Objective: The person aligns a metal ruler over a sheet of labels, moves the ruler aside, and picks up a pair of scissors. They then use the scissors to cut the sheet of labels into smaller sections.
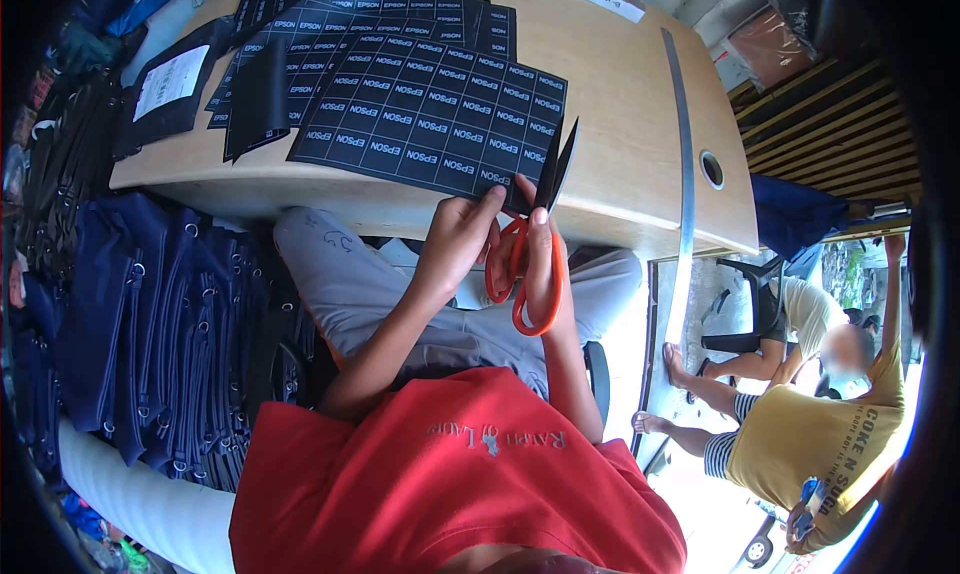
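Observation:
My left hand (463,232) pinches the near right corner of a black sheet (430,109) printed with a grid of white EPSON labels. The sheet lies on the table, its near edge reaching my fingers. My right hand (540,264) is closed around a pair of scissors (537,319) with orange handles. Their blades point away from me, slightly apart, right beside the sheet's right edge. Under and behind this sheet are more EPSON sheets (385,4), and a curled black piece (258,99) rests on them at the left.
The wooden table (630,104) carries a long metal ruler (684,154) and a round hole at right. A black package with a white label (172,82) lies at left. Dark blue straps (160,324) hang beside my legs. Two people (810,414) are at the right.

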Demonstrator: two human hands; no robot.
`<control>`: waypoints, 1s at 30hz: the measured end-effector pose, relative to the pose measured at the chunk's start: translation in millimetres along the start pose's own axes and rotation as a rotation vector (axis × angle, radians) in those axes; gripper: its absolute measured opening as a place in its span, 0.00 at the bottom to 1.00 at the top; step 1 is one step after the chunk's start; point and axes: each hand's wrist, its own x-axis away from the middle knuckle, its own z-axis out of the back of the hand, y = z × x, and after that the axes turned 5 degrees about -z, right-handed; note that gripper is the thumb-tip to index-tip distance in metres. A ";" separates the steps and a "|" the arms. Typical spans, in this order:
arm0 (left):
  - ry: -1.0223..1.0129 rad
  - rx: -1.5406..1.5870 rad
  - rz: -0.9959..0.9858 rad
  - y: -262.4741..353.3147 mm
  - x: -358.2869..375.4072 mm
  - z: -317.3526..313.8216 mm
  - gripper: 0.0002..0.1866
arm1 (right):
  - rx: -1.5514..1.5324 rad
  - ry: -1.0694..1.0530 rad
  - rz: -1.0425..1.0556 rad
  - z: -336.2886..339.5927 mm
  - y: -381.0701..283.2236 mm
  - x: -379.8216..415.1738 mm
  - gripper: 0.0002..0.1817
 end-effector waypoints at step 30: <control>-0.075 -0.010 0.004 7.5 -10.3 -7.1 0.22 | -0.019 -0.016 0.062 16.0 2.7 -4.0 0.35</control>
